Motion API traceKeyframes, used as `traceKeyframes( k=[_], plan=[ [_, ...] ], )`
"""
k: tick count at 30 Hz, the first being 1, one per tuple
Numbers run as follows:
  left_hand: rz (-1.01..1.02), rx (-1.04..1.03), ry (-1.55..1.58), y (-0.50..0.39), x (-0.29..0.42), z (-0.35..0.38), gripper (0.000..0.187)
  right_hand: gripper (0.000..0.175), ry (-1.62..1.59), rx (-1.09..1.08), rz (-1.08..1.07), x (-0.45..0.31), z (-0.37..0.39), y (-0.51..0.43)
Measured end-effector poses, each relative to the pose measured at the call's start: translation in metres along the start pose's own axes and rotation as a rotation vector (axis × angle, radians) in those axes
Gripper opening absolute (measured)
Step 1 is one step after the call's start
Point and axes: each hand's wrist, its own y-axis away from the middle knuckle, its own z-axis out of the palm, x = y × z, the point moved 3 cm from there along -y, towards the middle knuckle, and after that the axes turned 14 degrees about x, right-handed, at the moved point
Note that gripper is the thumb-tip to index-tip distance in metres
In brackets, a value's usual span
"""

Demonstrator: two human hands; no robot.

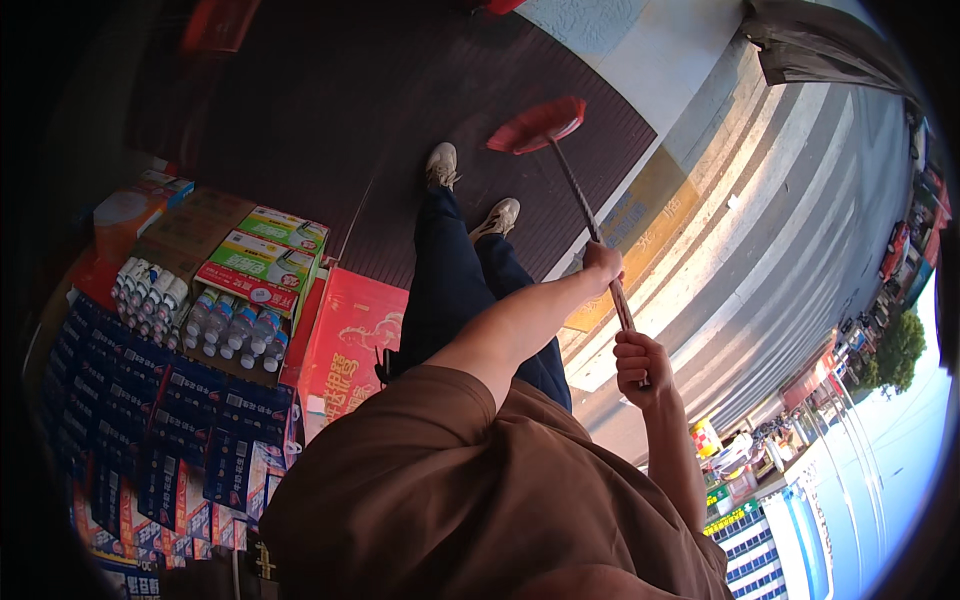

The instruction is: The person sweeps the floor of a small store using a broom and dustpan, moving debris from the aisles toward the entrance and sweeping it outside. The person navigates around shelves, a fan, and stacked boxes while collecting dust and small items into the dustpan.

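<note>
A broom with a red head (pixel 537 126) and a twisted-pattern handle (pixel 576 184) slants across the view in front of me. My left hand (pixel 602 266) grips the handle partway along. Closer to its upper end, my right hand (pixel 642 367) is wrapped around it, fingers curled. The broom head is over the dark ribbed floor (pixel 322 97), near its edge; whether the bristles touch cannot be told. My two shoes (pixel 442 163) stand on this floor beside the broom head.
At left are stacked dark-blue cartons (pixel 187 397), bottled drinks (pixel 232 328) and green-and-red boxes (pixel 259 259). A red printed panel (pixel 352 330) stands by my leg. Rightward lie a yellow printed ground strip (pixel 660 217) and a sunlit striped street (pixel 787 225). Dark fabric (pixel 825 49) hangs upper right.
</note>
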Motion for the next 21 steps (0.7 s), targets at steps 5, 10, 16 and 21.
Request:
traceKeyframes(
  k=[5,10,16,21],
  plan=[
    [0.06,-0.082,0.084,0.064,-0.017,-0.015,0.01,0.028,0.502,0.146,0.009,0.04,-0.042,0.033],
    [0.372,0.277,0.222,0.029,0.053,-0.137,0.023,0.023,0.144,-0.347,0.355,0.062,0.024,-0.053],
    [0.396,0.495,0.114,-0.061,0.128,-0.222,0.011,0.02,0.016,-0.275,0.514,0.014,0.052,-0.172],
    [0.212,0.301,0.038,-0.061,-0.027,0.025,0.013,0.019,-0.105,-0.392,0.265,-0.074,-0.049,-0.009]
  ],
)
